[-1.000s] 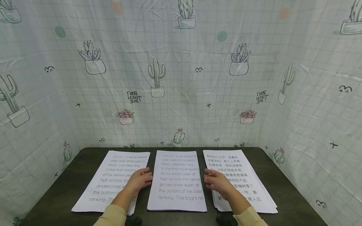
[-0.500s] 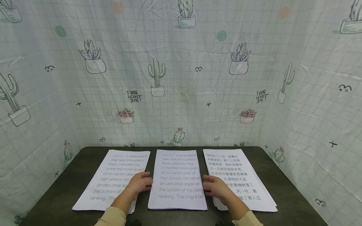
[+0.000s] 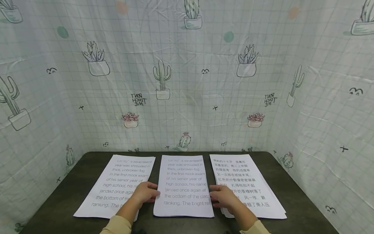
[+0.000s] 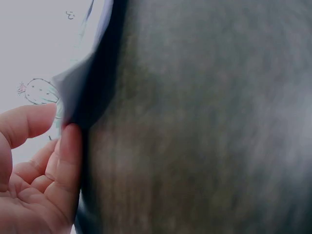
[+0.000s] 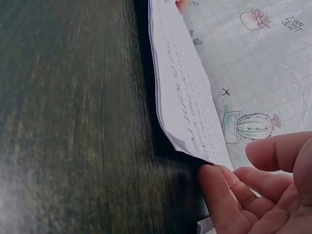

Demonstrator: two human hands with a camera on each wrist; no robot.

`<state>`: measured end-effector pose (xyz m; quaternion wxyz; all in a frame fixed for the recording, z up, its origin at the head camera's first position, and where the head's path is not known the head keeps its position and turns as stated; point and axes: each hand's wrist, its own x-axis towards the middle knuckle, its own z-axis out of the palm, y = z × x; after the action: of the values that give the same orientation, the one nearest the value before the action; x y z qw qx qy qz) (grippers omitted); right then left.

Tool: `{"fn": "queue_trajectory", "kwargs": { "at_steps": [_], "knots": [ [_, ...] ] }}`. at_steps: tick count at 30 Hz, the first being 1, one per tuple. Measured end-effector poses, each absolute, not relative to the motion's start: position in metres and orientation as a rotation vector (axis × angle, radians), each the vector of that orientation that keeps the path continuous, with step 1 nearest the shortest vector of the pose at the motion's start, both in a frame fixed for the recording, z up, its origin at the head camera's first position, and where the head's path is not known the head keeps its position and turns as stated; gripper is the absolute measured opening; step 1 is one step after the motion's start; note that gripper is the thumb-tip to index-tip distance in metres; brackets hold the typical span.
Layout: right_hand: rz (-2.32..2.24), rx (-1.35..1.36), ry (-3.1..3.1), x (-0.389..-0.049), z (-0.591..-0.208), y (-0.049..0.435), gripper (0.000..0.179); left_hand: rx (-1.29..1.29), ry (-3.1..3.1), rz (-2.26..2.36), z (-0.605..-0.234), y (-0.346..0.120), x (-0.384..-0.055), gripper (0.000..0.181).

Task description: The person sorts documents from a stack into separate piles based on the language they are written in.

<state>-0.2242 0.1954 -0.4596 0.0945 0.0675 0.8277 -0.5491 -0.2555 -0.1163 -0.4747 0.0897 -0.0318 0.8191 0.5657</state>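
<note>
The middle stack of white paper (image 3: 184,186), printed with English text, lies between my two hands. My left hand (image 3: 145,192) is at its left edge, over the inner side of the left paper stack (image 3: 106,187). In the left wrist view its fingertips (image 4: 71,139) meet a lifted paper edge, the thumb standing apart from them. At the opposite edge is my right hand (image 3: 224,197), partly covering the right paper stack (image 3: 251,185). Relaxed fingers (image 5: 214,183) touch or nearly touch the sheets' corner in the right wrist view. The thumb is spread away there too.
All three stacks rest on a dark table (image 3: 64,195). The right one bears Chinese characters, and its lower sheets stick out unevenly. A pale curtain (image 3: 187,81) with cactus drawings encloses the table behind and at both sides.
Both hands have lowered slightly toward the near part of the middle stack and moved in to its side edges. The left hand now overlaps the stack's edge. The stacks stay nearly in place.
</note>
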Motion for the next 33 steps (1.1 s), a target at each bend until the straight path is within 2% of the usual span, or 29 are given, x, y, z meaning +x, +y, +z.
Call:
{"fn": "queue_trajectory", "kwargs": {
  "at_steps": [11,24,28,33],
  "knots": [
    [-1.636,0.201,2.461,-0.2249,-0.4601,0.1962,0.045,-0.102,2.518,1.677,-0.4769,-0.1104,-0.2562,0.033],
    [-1.668,0.226,2.454,-0.2269,-0.4640,0.1959,0.045,-0.171,2.566,1.746,-0.4800,-0.1079,-0.2572,0.012],
    [-1.674,0.230,2.444,-0.2272,-0.4641,0.1961,0.045,-0.140,2.524,1.773,-0.4805,-0.1073,-0.2570,0.019],
    [-1.684,0.228,2.436,-0.2279,-0.4651,0.1974,0.046,-0.048,2.391,1.787,-0.4820,-0.1084,-0.2584,0.041]
  ]
}}
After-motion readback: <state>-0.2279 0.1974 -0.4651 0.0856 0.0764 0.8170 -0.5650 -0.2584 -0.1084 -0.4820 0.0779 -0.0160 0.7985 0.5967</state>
